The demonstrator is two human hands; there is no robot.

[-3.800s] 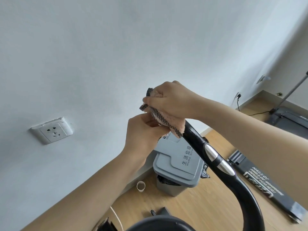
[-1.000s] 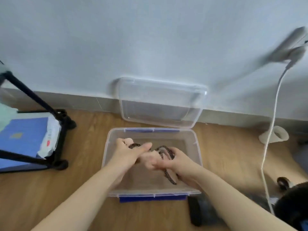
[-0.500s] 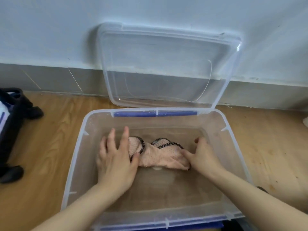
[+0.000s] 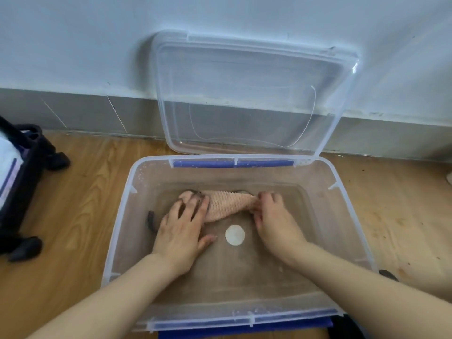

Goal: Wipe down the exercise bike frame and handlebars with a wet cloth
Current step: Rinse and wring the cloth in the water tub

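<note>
— Two forearms come in over the near rim of a clear plastic storage bin. What lies between the wrists?
— A pale round spot on the bin floor, nearer than the cloth. What it is cannot be told.
— How does each hand lie?
— The left hand is flat, fingers spread wide, pressing down on the left end of the cloth. The right hand has its fingers curled and pinches the cloth's right end.
— And the cloth itself?
— Pink, waffle-knit, dark-edged, bunched lengthwise. It is stretched between the two hands on the bin floor. Whether it lies in water cannot be told.
— What is to the sides?
— A dark strip lies just left of the left hand, inside the bin. A wooden floor runs outside it on both sides. Well left of the left hand stands a black wheeled frame.
— Beyond the fingertips?
— The bin's far rim carries a blue latch. Behind it the clear lid leans upright against the grey skirting and white wall.
</note>
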